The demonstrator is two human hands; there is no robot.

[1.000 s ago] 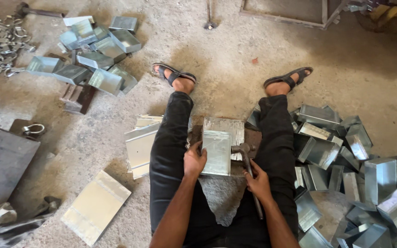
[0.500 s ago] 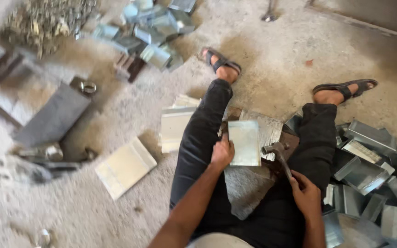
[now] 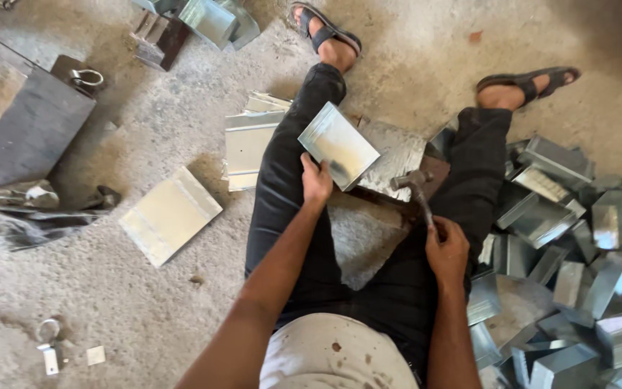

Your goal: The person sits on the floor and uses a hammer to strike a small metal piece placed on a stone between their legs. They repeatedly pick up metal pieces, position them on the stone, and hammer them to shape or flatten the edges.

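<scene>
I sit on a concrete floor with my legs in black trousers spread apart. My left hand point(image 3: 316, 180) grips the lower corner of a shiny rectangular metal sheet point(image 3: 338, 145), which is tilted up off the ground between my legs. My right hand point(image 3: 446, 248) is closed around the handle of a hammer point(image 3: 413, 186), whose head rests low near a dark rusty plate and a grey sheet point(image 3: 395, 155) lying under it.
A heap of bent metal pieces point(image 3: 563, 245) lies by my right leg. Flat sheets point(image 3: 248, 140) are stacked left of my left leg, another sheet point(image 3: 169, 214) farther left. A dark slab point(image 3: 30, 133) and a shackle point(image 3: 88, 76) sit at upper left.
The view swung left and closer. My left hand has lifted and tilted the metal sheet; the hammer stays low in my right hand.
</scene>
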